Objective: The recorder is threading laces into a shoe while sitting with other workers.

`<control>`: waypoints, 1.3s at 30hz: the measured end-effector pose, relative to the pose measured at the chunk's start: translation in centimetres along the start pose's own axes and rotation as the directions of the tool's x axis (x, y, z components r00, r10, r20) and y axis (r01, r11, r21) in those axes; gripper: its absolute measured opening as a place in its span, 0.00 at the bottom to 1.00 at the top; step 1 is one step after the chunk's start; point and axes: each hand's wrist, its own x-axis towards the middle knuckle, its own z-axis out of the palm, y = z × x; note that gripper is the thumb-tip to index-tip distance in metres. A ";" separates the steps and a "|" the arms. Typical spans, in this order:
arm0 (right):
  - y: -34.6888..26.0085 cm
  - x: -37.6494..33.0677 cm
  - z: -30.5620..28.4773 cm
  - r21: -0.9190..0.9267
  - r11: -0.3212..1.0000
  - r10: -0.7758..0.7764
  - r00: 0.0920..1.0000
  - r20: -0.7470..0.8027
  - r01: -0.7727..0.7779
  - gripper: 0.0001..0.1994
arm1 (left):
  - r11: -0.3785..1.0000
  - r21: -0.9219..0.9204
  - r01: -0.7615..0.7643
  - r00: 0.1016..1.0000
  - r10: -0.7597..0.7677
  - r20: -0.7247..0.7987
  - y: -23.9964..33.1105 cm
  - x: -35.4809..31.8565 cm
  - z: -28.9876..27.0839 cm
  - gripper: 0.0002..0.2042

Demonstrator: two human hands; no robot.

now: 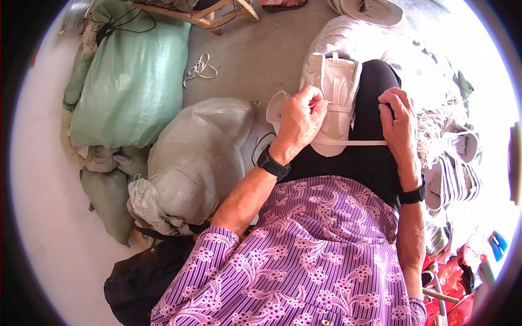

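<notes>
Green woven sack (130,87) stands at left, a pale sack (209,144) beside it. Left hand (299,119): thumb and fingers pinched together, apparently on a white lace (367,143). Pale shoe (334,127) rests on the lap between the hands. Right hand (399,117): fingers curled; contents cannot be told. Step in hand appears to be lacing; next move likely calls for drawing the lace snug.

Purple striped top (321,247) with pale floral print, two black wristbands (273,165), black trousers (367,164)
</notes>
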 end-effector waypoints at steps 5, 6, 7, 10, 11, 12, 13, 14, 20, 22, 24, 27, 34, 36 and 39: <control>0.1 0.0 0.0 -0.003 1.000 -0.026 1.000 -0.009 0.026 0.05 | 0.994 0.046 -0.095 0.995 0.097 -0.036 -1.1 0.3 0.3 0.03; 0.2 0.2 0.1 0.006 0.999 -0.041 0.999 -0.010 0.041 0.05 | 0.988 0.087 -0.130 0.991 0.133 -0.031 -1.1 0.6 0.2 0.03; 0.2 0.2 0.1 0.001 0.999 -0.052 0.999 -0.016 0.052 0.05 | 0.987 0.084 -0.140 0.989 0.143 -0.038 -1.1 0.6 0.0 0.03; -0.5 -0.2 0.1 0.017 1.000 0.003 1.000 0.001 -0.003 0.05 | 0.984 0.089 -0.152 0.988 0.151 0.021 -1.0 0.0 -0.8 0.04; -0.4 0.0 0.1 0.017 1.000 -0.004 1.000 0.000 0.004 0.05 | 0.984 0.090 -0.154 0.988 0.153 0.015 -1.1 0.1 -0.7 0.04; -0.4 -0.1 0.0 0.014 1.000 -0.003 1.000 -0.006 0.003 0.05 | 0.978 0.092 -0.189 0.982 0.189 0.011 -1.2 0.0 -0.7 0.05; -0.4 -0.1 0.0 0.011 1.000 -0.002 1.000 -0.012 0.002 0.05 | 0.970 0.095 -0.223 0.975 0.224 0.008 -1.2 0.0 -0.6 0.05; -0.3 -0.1 0.0 0.014 1.000 -0.001 1.000 -0.010 0.001 0.05 | 0.970 0.097 -0.221 0.975 0.221 0.008 -1.2 0.0 -0.6 0.05; -0.3 0.1 -0.3 0.024 1.000 -0.008 1.000 -0.005 0.008 0.06 | 0.878 0.314 -0.360 0.930 0.363 0.052 0.3 0.5 -0.4 0.05; -0.3 0.0 -0.2 0.023 1.000 -0.006 1.000 -0.002 0.006 0.06 | 0.814 0.425 -0.396 0.918 0.370 0.146 0.6 0.6 -0.5 0.04; -0.2 0.0 -0.2 0.026 1.000 -0.007 1.000 -0.006 0.008 0.06 | 0.806 0.425 -0.413 0.911 0.363 0.198 0.8 1.0 -0.5 0.04; -0.1 0.3 -0.1 0.022 0.999 -0.026 1.000 -0.011 0.027 0.06 | 0.790 0.408 -0.458 0.885 0.366 0.287 0.7 2.2 -0.4 0.03; -0.3 0.1 0.0 0.017 1.000 -0.008 1.000 0.005 0.008 0.06 | 0.996 -0.029 -0.089 0.955 0.094 0.283 0.3 1.6 -0.5 0.05; -0.2 0.4 0.0 0.011 1.000 -0.024 1.000 0.002 0.024 0.06 | 0.992 0.049 -0.119 0.969 0.105 0.224 0.3 1.5 0.0 0.06; -0.1 0.3 0.0 0.002 1.000 -0.027 1.000 0.000 0.027 0.06 | 0.979 0.164 -0.123 0.988 0.107 0.108 0.1 1.0 0.5 0.06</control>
